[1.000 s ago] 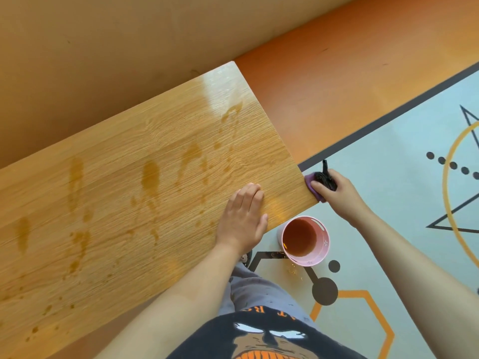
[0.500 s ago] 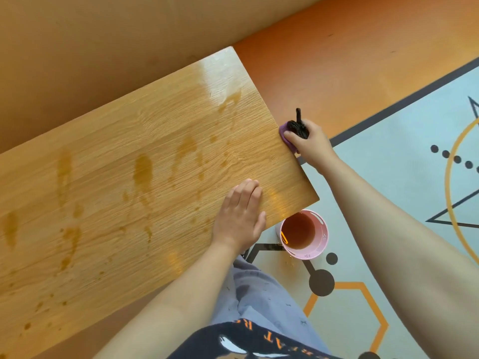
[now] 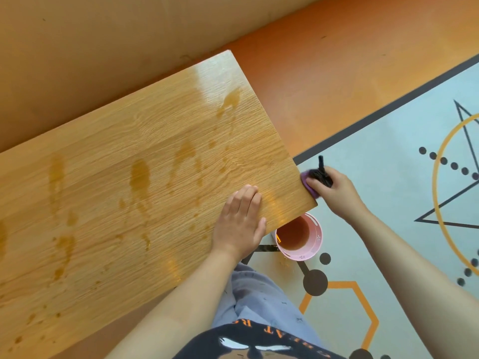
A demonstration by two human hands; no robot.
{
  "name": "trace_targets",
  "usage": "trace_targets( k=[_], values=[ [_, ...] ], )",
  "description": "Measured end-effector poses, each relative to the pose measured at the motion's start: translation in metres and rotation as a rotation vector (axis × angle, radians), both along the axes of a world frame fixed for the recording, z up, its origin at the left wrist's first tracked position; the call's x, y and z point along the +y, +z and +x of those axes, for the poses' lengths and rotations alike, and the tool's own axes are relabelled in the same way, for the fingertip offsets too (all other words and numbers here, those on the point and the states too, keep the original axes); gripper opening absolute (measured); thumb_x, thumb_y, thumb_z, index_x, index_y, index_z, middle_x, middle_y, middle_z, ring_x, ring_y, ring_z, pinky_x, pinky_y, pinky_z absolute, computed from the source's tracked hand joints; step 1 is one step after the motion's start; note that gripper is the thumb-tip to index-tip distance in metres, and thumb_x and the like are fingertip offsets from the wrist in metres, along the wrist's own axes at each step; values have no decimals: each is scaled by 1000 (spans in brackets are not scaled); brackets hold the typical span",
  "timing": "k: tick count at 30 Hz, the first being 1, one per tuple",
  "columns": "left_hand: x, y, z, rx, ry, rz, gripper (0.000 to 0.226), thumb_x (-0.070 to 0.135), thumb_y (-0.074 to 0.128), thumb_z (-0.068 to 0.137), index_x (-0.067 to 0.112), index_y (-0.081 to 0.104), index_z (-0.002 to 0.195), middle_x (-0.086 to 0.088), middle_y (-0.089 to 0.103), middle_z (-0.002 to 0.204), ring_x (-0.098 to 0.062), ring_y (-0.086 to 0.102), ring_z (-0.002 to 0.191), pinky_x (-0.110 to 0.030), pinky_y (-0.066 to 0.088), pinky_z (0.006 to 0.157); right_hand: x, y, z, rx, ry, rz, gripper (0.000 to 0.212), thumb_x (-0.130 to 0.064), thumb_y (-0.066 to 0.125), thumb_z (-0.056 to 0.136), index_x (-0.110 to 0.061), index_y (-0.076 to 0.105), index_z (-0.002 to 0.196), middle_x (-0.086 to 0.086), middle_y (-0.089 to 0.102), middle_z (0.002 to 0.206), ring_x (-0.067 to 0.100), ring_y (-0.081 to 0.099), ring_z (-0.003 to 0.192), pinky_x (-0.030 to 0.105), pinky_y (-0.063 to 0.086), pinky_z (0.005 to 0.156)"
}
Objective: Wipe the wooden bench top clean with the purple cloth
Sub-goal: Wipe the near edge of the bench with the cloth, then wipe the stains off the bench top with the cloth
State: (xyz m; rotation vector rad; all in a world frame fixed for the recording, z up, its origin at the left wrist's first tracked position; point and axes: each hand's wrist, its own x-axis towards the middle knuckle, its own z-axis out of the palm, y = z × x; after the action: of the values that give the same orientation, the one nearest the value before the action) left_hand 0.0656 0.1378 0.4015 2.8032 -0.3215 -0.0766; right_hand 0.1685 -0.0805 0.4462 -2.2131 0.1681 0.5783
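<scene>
The wooden bench top [image 3: 108,161] runs from lower left to upper right and carries several brown liquid streaks and drops. My left hand [image 3: 239,220] lies flat on its near right part, fingers together. My right hand [image 3: 333,189] grips the purple cloth [image 3: 308,186], which has a black tassel on top. The cloth is pressed against the bench's right end edge, close to the near corner. Most of the cloth is hidden under my fingers.
A pink cup [image 3: 302,238] of brown liquid stands on the floor just below the bench's near right corner. A pale mat with black and orange shapes [image 3: 388,229] covers the floor at right. An orange floor [image 3: 324,73] and a tan wall [image 3: 90,47] lie beyond.
My right hand slid the cloth up the bench's end edge, then back down toward the near corner. The left hand stayed flat in place.
</scene>
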Motion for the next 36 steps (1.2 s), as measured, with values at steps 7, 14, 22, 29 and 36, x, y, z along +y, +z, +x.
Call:
trace_targets(
  k=[7, 14, 22, 29, 36],
  values=[
    [0, -1, -2, 8, 3, 21, 56, 40, 45, 87, 7, 38, 132, -7, 36, 137, -26, 34, 132, -40, 25, 112, 87, -12, 110, -116, 41, 45, 8, -35, 58, 89, -29, 60, 94, -17, 59, 81, 13, 58, 82, 37, 48, 73],
    [0, 0, -2, -3, 3, -9, 55, 40, 43, 87, 7, 38, 131, -7, 38, 137, -26, 34, 131, -39, 24, 112, 60, -16, 81, -87, -3, 90, 12, -29, 59, 88, -26, 66, 98, -8, 64, 83, 13, 59, 74, 44, 52, 76],
    [1, 1, 1, 9, 1, 28, 57, 42, 41, 87, 7, 39, 132, -8, 39, 137, -26, 35, 130, -38, 22, 112, 52, -11, 56, -89, -60, 32, 7, -27, 60, 88, -30, 66, 89, -9, 64, 79, 14, 59, 75, 43, 51, 78],
    [3, 6, -2, 78, -40, 60, 59, 45, 37, 89, 8, 38, 134, -8, 42, 138, -25, 34, 132, -38, 21, 112, 105, -7, 117, -132, 15, -84, 18, -38, 58, 88, -23, 62, 98, -9, 63, 87, 23, 61, 91, 43, 52, 79],
    [20, 29, 11, 76, -99, -30, 53, 48, 41, 87, 11, 54, 122, -5, 58, 125, -23, 51, 119, -37, 37, 103, 106, -5, 101, -149, -25, -149, 24, -40, 52, 93, -24, 59, 110, -6, 62, 101, 17, 54, 92, 31, 39, 72]
  ],
)
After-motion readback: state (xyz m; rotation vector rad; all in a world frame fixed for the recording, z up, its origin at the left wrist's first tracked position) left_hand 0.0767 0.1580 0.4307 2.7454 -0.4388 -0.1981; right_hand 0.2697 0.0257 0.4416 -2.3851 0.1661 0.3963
